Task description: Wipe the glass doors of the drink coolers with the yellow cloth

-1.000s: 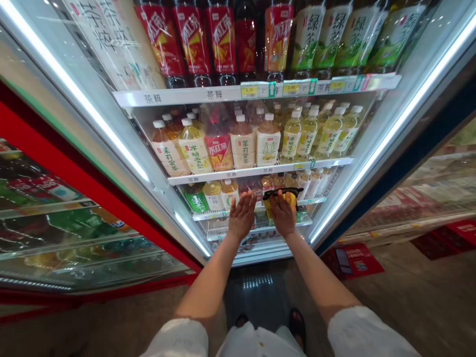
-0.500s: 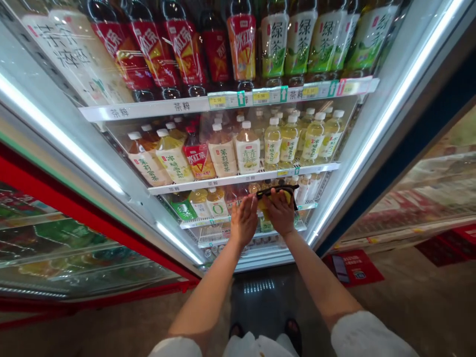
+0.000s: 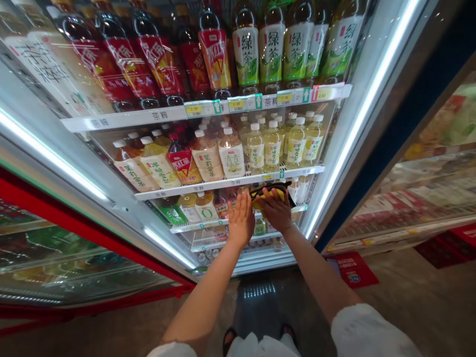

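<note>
In the head view: covering the yellow-and-black item (image 3: pixel 277 187) with the right grip (image 3: pixel 276 210), at its fingertips, long axis roughly crosswise (cannot tell whether pinched or merely pressed); holding the left grip (image 3: pixel 241 219) flat, fingers nearly together, just beside the near end; leaving some room rightward before the light strip (image 3: pixel 359 123)

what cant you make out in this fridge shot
Head view:
Yellow-and-black item: partly hidden by the right hand; kind and grip unclear.
Lower-shelf bottles: some covered by the left hand.
Top-shelf green-tea bottles: caps cut off by upper edge.
Yellow price tags: fine print too small.
</note>
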`<state>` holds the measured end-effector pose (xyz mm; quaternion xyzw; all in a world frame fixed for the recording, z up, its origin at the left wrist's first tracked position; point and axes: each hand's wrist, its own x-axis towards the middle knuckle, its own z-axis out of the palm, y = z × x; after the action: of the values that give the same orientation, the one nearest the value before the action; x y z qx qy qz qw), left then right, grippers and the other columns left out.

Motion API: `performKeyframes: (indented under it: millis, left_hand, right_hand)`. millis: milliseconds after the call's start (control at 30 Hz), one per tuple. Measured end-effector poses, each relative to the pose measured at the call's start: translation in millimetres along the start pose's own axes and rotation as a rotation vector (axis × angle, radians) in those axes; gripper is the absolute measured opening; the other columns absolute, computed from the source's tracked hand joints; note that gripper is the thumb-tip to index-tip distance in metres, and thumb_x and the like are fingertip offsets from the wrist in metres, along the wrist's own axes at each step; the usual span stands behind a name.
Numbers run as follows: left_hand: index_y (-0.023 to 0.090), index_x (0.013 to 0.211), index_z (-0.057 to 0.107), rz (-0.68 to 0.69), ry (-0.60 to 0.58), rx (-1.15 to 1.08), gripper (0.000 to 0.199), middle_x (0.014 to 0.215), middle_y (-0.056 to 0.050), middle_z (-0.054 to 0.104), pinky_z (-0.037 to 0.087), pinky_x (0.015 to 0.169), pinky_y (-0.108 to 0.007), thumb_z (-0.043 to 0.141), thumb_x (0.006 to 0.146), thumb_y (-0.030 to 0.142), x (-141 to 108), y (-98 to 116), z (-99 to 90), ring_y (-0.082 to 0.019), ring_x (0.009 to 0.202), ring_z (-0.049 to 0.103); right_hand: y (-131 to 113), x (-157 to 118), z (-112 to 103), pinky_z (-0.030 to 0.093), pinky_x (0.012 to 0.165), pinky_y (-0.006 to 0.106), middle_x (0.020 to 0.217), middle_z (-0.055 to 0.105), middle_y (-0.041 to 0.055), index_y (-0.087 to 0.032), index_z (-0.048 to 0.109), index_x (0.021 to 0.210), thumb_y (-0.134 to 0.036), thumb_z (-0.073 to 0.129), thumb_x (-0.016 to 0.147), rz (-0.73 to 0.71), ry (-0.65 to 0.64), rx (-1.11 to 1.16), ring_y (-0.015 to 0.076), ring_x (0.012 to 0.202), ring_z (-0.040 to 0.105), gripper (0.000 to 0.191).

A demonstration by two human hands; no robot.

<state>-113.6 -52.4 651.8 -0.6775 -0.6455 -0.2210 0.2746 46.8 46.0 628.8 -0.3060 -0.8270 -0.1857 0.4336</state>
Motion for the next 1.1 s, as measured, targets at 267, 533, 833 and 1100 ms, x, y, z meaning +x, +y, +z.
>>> performKeyframes:
  millis: [267,533,833,1100]
  left_hand:
    - [0.026,0.165,0.020,0.034,-0.069,-0.005,0.079,0.168,-0.012,0.028,0.016,0.129,-0.057,0.053,0.094,0.011,-15,36,23.6,-0.028,0.157,0.026]
    - [0.018,0.165,-0.001,0.015,-0.020,-0.019,0.090,0.169,-0.017,0.019,0.015,0.130,-0.056,0.054,0.095,0.015,18,63,21.0,-0.028,0.159,0.018]
    - [0.027,0.165,0.014,0.123,-0.084,-0.045,0.085,0.167,-0.010,0.030,0.020,0.129,-0.053,0.052,0.091,0.009,26,96,35.4,-0.025,0.156,0.028]
    - [0.017,0.165,0.004,0.155,-0.088,-0.055,0.081,0.167,-0.014,0.027,0.016,0.130,-0.053,0.049,0.098,0.018,58,123,33.3,-0.026,0.158,0.021]
  right_hand:
    - [15,-72,11,0.018,0.126,0.061,0.153,0.056,0.0105,-0.029,0.066,0.138,-0.025,0.059,0.095,0.151,0.014,-0.071,0.0331,0.152,0.036,0.044]
    - [57,-27,-16,0.012,0.128,0.058,0.153,0.058,0.0054,-0.035,0.062,0.141,-0.025,0.059,0.097,0.036,0.006,-0.039,0.0288,0.150,0.040,0.045]
    - [83,-94,2,0.038,0.115,0.063,0.162,0.043,0.0130,-0.026,0.047,0.154,-0.016,0.046,0.096,0.328,0.089,-0.040,0.0366,0.156,0.027,0.059]
    - [126,-65,-11,0.026,0.124,0.062,0.162,0.046,0.0067,-0.034,0.054,0.149,-0.020,0.053,0.097,0.266,0.010,0.009,0.0319,0.155,0.030,0.054]
